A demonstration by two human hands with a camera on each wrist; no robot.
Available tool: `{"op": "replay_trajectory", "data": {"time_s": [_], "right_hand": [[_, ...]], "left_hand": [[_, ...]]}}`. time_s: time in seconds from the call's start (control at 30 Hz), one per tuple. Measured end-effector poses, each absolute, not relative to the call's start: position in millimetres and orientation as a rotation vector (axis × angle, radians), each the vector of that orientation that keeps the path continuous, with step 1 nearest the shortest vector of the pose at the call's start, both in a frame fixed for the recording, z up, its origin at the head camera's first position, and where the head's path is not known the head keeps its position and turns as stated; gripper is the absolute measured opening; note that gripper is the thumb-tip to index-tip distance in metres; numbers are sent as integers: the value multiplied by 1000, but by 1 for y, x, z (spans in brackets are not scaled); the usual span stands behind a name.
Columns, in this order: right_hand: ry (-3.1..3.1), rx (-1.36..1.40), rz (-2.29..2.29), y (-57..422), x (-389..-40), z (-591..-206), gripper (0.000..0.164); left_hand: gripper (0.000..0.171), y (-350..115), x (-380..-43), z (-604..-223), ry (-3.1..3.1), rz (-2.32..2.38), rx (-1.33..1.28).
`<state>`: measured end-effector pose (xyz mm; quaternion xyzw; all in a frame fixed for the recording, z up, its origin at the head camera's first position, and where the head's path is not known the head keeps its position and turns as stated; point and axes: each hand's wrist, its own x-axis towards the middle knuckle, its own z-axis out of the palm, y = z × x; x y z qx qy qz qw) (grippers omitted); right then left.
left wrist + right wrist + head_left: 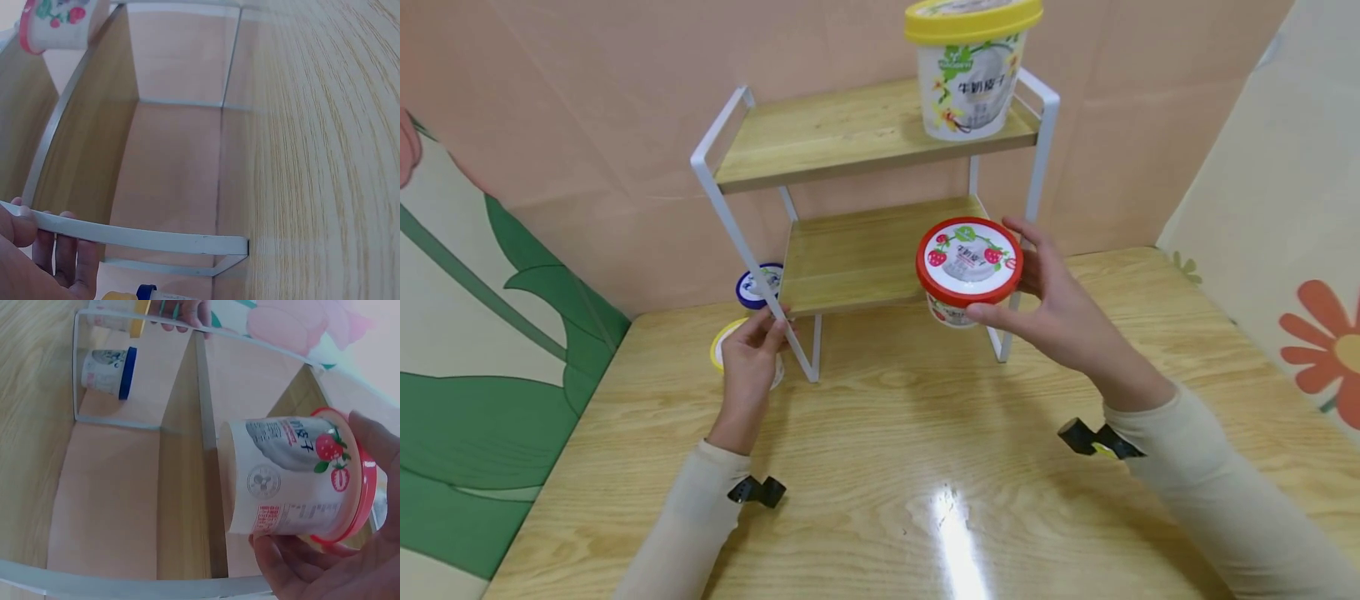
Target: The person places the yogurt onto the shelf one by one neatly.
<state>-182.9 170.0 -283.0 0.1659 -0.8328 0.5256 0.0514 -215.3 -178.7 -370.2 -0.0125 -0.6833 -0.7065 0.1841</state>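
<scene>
My right hand (1067,312) grips a paper tub with a red lid (968,260) and strawberry print, in front of the right end of a two-tier wooden shelf (865,254). In the right wrist view the tub (287,478) appears sideways, with the fingers and thumb around its lid end. My left hand (749,358) pinches the shelf's white metal leg (730,221) at the left front; the left wrist view shows the thumb and fingers on either side of that white bar (156,239).
A yellow-lidded tub (973,83) stands on the upper board's right end. On the table (865,467), left of the shelf, are a blue-lidded tub (762,286) and another yellow-lidded tub (721,346), partly hidden by my left hand. A pink wall (625,125) stands behind.
</scene>
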Motion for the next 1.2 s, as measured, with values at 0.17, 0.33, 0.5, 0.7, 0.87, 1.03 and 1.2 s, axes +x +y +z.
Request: {"op": "replay_trajectory", "data": {"time_s": [0.17, 0.33, 0.5, 0.7, 0.87, 1.03, 1.2], "right_hand": [[-2514, 517, 1568, 165, -183, -283, 94], [-2513, 518, 1601, 160, -185, -281, 90], [-2493, 510, 1668, 155, -188, -280, 87], [-2451, 491, 1735, 152, -189, -282, 89], [-2380, 494, 1829, 147, -192, -286, 87], [-2330, 451, 1863, 140, -195, -287, 87], [-2293, 395, 1881, 135, -199, -286, 85]], "left_hand": [[25, -179, -216, -371, -1935, -1985, -36], [25, -180, -216, -372, -1930, -1989, -40], [25, -179, -216, -372, -1911, -1997, -40], [25, -180, -217, -373, -1917, -1994, -38], [25, -180, -216, -373, -1928, -1995, -30], [26, -181, -216, -373, -1931, -2001, -29], [25, -180, -216, -373, -1927, -2007, -32]]}}
